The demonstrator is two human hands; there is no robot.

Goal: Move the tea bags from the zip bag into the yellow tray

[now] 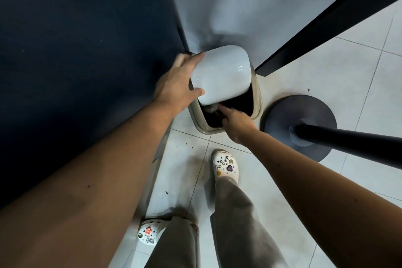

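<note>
Two forearms: left hand grips one lid, right hand grip unclear in bin.

The picture I get is dim and cool-toned. Light comes from the right: the floor tiles on that side are the brightest part, and soft shadows fall left of the shoes. The dark wall on the left is almost featureless. Small glints sit on the glossy lid, and the grey panel behind it looks blotchy. The bin mouth is black, and the fingers of the right hand fade into it. The wide lens swells the forearms toward the lower corners, where detail turns soft.
</note>
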